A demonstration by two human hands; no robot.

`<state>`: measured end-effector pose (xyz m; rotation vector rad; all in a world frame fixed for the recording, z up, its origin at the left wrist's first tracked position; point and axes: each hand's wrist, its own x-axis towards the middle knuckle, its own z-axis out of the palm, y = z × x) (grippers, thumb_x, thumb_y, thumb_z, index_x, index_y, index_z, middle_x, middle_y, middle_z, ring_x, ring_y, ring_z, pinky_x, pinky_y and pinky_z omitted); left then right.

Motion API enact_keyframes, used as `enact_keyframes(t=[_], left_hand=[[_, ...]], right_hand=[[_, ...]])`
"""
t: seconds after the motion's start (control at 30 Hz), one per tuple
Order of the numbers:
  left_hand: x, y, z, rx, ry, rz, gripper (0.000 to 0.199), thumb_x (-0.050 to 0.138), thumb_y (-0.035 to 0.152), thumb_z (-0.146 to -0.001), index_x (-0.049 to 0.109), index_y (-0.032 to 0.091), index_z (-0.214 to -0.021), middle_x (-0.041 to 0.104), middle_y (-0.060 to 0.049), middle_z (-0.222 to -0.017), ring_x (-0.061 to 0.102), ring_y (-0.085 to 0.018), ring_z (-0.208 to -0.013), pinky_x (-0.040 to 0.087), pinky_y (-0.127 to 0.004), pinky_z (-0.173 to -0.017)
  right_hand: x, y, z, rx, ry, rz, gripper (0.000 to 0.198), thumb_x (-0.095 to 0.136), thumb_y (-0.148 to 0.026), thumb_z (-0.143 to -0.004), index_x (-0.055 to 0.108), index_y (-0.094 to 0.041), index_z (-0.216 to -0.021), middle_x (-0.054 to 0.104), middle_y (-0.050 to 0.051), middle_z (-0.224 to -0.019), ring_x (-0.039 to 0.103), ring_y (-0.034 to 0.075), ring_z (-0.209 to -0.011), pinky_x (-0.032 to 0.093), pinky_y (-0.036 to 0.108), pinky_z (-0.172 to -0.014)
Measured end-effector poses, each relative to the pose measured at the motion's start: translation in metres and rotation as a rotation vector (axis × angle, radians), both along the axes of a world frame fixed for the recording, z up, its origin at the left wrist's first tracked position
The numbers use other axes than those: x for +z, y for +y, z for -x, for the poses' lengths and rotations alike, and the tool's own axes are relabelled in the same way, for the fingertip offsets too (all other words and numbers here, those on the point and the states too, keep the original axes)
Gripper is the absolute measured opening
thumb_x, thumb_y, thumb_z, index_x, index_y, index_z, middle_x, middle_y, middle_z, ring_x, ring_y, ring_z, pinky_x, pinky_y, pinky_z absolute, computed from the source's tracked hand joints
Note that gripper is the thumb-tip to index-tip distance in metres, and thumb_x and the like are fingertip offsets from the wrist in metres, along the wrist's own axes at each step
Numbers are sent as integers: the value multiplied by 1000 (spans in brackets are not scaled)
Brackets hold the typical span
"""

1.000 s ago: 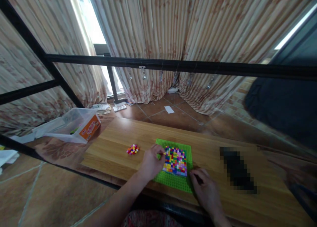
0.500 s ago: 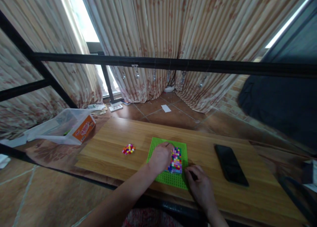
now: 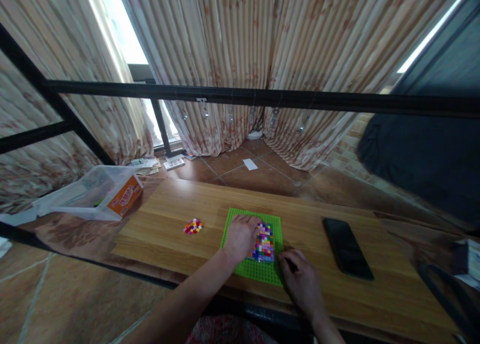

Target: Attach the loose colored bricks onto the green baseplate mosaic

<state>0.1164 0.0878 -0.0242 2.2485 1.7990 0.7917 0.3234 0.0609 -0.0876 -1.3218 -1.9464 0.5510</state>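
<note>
A green studded baseplate [image 3: 258, 274] lies on the wooden table, bearing a block of small multicoloured bricks [image 3: 265, 244]. My left hand [image 3: 242, 236] is over the plate and hides the left part of these bricks. Its fingers are curled and closed at the upper edge of the block; whatever they pinch is hidden or too small to name. My right hand [image 3: 301, 279] rests on the table with thumb and fingers curled together, the fingertips against the plate's right edge. No thing shows in it. A small pile of loose bricks [image 3: 193, 226] lies left of the plate.
A black phone [image 3: 348, 248] lies on the wooden table [image 3: 157, 239], right of my hands. At the left stands a clear plastic bin [image 3: 101, 211] with an orange label. A dark metal rail [image 3: 240, 93] crosses beyond the table, in front of the curtains.
My left hand has shifted slightly over the brick block, its fingers now curled in more. The right hand stays at the plate's edge. The whole view has drifted a little.
</note>
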Motion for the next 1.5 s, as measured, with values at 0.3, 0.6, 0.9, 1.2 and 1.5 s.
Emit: enact_keyframes(t=[0.3,0.6,0.9,1.2,1.5], left_hand=[[-8,-15,3,49,6,-30,20,48,15,-92,65,21,-102,70,-6,-93,61,-22,-88,45,-38,-85],[-5,-22,2,-19,111,-38,29,49,15,-91,64,22,-115,68,-6,-105,58,-23,-97,45,-39,-88],[-2,-21,-2,-33,300,-34,24,49,22,-93,63,22,-112,67,-5,-107,55,-23,-101,43,-38,-89],[4,-25,-7,-39,351,-4,22,46,21,-95,62,18,-109,67,-7,-103,56,-23,-99,44,-38,-86],[0,-42,9,112,98,-50,40,48,15,-89,53,17,-128,69,-9,-105,62,-23,-96,49,-38,-90]], right_hand=[[-1,-1,0,-13,-4,0,29,49,-41,-93,69,-23,-83,67,5,-84,64,19,-78,50,31,-72],[-3,0,0,-7,2,6,30,48,-41,-94,68,-23,-82,66,5,-84,63,19,-78,50,31,-73],[-1,-1,0,-12,11,-12,29,49,-42,-93,68,-22,-82,67,6,-84,63,19,-78,50,31,-73],[-3,-1,-2,-15,-19,-27,33,48,-45,-93,68,-21,-82,67,7,-85,64,21,-79,49,33,-74],[-12,3,-7,-23,-51,-13,36,47,-51,-91,69,-23,-82,69,6,-88,65,22,-80,50,33,-74]])
